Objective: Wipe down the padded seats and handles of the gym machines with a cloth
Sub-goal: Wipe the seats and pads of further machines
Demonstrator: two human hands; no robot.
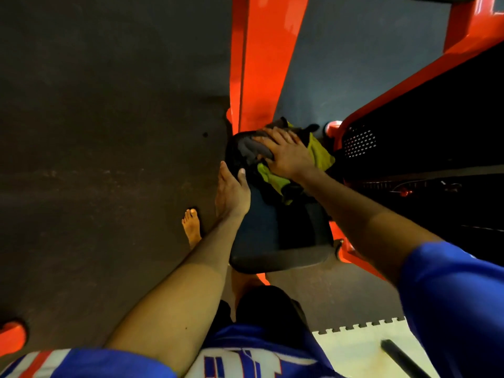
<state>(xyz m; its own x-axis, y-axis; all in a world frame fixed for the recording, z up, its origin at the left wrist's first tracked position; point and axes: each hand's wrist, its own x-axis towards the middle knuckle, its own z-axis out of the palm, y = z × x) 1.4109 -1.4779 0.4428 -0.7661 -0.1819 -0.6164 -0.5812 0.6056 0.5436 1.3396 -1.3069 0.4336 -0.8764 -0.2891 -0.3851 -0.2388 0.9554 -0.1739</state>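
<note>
cloth (320,152), grey w/ yellow-green folds, lies bunched under the right hand (286,154) at the far end of the padded seat (261,230). the right fingers (272,132) are spread flat and press down on it, not curled round it. part of the cloth spills out past the little-finger side, twd the black perforated panel (360,143). left hand (231,192) rests on the seat's left edge, fingers straight along the side, thumb (242,174) on top, bracing rather than gripping as far as i can tell. main risk imo: since the cloth is only pinned by a flat palm, a quick stroke could let it slide out from under the fingers and drop off the end of the pad, into the gap by the red frame (259,64) just beyond the fingertips. same stroke could knock the knuckles on that post, it's v close. bunched folds also mean patchy contact, so bits of vinyl may get skipped. most of the seat, on the wrist side of the fingers, looks not yet covered. bare foot (192,225) stands just left of the seat, so a stubbed toe is possible if the person shuffles round the frame.
</note>
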